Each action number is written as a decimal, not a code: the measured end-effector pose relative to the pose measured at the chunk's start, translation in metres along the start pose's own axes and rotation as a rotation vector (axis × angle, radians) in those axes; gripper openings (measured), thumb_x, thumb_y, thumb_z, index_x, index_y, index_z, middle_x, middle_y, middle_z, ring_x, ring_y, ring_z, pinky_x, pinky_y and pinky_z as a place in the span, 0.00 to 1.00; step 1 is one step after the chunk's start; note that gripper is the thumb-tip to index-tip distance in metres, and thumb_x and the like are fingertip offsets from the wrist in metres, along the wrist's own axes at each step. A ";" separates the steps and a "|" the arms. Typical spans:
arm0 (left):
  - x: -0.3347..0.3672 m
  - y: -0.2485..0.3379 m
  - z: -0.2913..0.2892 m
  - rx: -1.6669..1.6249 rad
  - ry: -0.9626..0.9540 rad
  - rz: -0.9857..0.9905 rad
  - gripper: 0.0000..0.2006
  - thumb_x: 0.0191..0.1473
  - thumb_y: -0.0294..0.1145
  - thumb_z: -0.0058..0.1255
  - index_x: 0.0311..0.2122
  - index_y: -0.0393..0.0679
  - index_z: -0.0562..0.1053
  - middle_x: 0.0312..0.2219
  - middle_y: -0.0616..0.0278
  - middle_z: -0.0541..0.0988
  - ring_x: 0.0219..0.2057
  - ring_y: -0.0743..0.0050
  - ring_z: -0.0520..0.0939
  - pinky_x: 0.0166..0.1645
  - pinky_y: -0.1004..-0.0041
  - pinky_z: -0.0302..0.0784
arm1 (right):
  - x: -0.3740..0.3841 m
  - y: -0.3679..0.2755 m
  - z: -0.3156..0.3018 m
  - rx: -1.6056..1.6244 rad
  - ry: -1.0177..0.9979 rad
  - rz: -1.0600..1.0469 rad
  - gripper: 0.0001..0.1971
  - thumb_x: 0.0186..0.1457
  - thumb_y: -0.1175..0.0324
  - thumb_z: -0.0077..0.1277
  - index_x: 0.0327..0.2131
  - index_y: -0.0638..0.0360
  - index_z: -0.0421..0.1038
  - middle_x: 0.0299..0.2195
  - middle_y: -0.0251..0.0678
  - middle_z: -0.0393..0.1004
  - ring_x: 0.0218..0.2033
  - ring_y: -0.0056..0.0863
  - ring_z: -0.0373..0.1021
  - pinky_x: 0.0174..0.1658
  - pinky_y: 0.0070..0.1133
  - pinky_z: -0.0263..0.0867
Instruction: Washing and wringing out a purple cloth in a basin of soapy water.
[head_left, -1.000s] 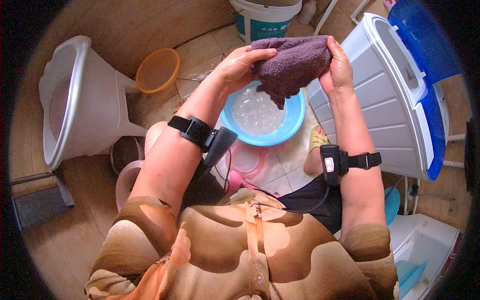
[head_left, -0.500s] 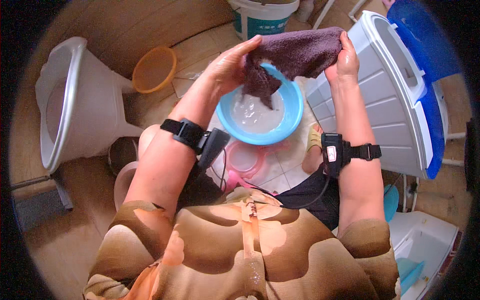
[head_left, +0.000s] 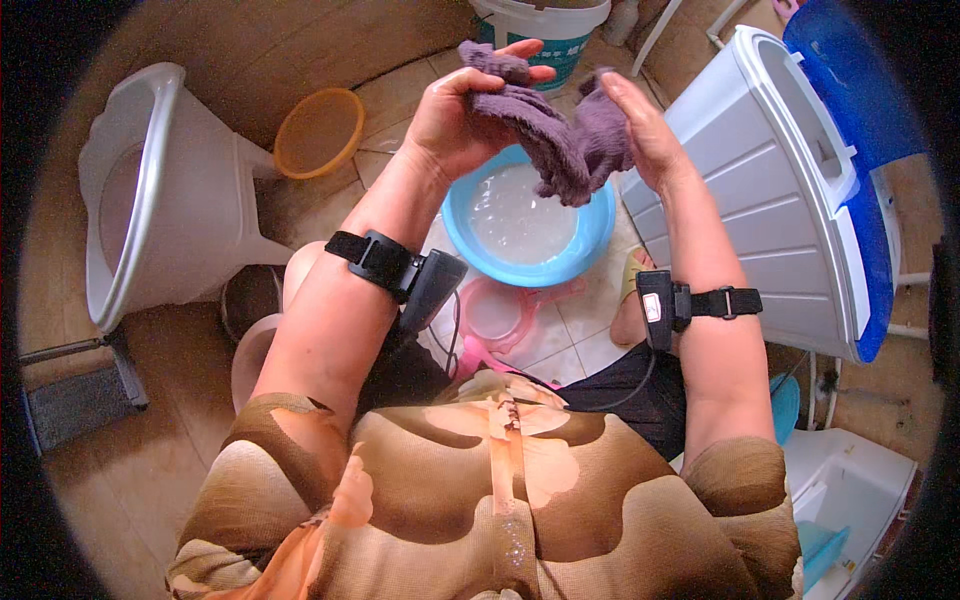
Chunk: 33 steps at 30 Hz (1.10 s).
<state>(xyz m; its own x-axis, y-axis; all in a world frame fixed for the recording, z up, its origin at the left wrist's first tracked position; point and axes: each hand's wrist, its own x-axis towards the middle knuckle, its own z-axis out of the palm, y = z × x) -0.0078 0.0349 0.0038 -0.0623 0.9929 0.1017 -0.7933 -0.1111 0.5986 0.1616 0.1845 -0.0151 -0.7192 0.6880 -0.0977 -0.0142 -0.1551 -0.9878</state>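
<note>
A wet-looking purple towel (head_left: 560, 150) is bunched between my two hands, sagging in the middle. My left hand (head_left: 470, 110) grips one end, with the thumb over the cloth and some fingers stretched beyond it. The other end is in my right hand (head_left: 640, 130), thumb along the top; its fingers are partly hidden behind the cloth. Below the towel stands a blue basin (head_left: 532, 270) of cloudy, whitish water. The towel hangs over the basin's far side.
A pink plastic basin (head_left: 500, 312) lies nearer me on the tiles. To the left are a white plastic chair (head_left: 215, 180) and an orange basin (head_left: 320, 135). A white-and-blue washing machine (head_left: 740, 200) leans in from the right. A white bucket (head_left: 550, 30) stands at the back.
The towel has gone from stretched wide to gathered and folded. My hands have come closer together, and the towel's hanging end has risen away from the water.
</note>
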 end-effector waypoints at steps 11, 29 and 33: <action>0.013 -0.020 0.002 0.348 0.135 -0.062 0.29 0.41 0.20 0.38 0.54 0.37 0.57 0.46 0.50 0.69 0.47 0.58 0.71 0.53 0.64 0.67 | -0.005 0.005 0.012 0.139 -0.186 0.087 0.12 0.52 0.67 0.50 0.40 0.60 0.69 0.35 0.33 0.73 0.36 0.21 0.70 0.40 0.17 0.66; 0.005 -0.028 -0.040 0.438 0.833 0.093 0.29 0.49 0.50 0.50 0.53 0.49 0.58 0.43 0.55 0.70 0.41 0.66 0.71 0.41 0.53 0.67 | 0.016 -0.005 -0.002 0.667 -0.069 -0.055 0.13 0.59 0.65 0.37 0.41 0.62 0.65 0.38 0.40 0.71 0.39 0.32 0.68 0.47 0.30 0.63; 0.009 -0.048 -0.005 0.054 0.555 -0.306 0.46 0.47 0.65 0.39 0.61 0.51 0.33 0.58 0.46 0.48 0.52 0.45 0.63 0.51 0.42 0.60 | 0.007 -0.013 0.006 0.748 -0.199 -0.003 0.14 0.59 0.62 0.36 0.40 0.61 0.66 0.36 0.39 0.71 0.39 0.33 0.68 0.47 0.31 0.63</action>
<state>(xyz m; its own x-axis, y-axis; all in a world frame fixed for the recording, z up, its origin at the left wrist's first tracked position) 0.0270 0.0494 -0.0280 -0.1535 0.8528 -0.4992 -0.7944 0.1940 0.5756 0.1526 0.1875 -0.0024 -0.8288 0.5595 -0.0018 -0.4308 -0.6402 -0.6360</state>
